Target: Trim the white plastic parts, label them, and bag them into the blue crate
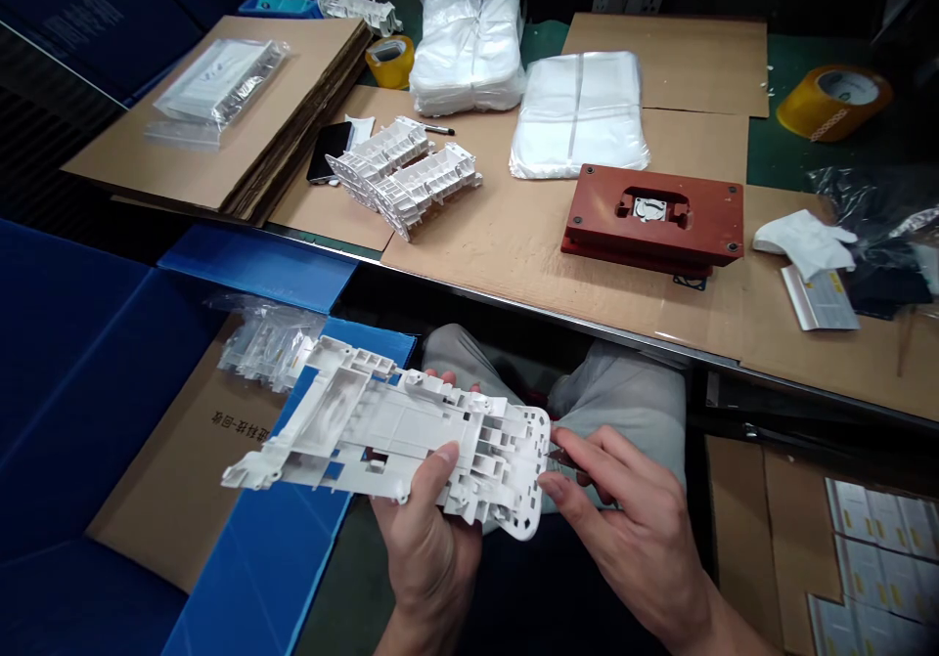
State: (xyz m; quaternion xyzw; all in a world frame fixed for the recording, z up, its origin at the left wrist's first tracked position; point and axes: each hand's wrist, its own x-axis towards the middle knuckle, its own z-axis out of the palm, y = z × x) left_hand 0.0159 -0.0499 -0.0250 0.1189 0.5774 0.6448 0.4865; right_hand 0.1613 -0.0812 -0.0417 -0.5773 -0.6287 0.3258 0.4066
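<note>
Worn on the person's head, the single camera is facing forward and down over the lap [631, 407], catching the left hand [432, 548] and right hand [635, 519] up close, the desk [778, 162] stretching away beyond.

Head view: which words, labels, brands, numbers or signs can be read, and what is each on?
"科技-回收", upside down on the brown cardboard at lower left; a further character beside it is unclear.
Blue panel, upper left: pale characters, too dim to read surely.
Tape roll at right: core print too small.
White plastic frame: none readable.
</note>
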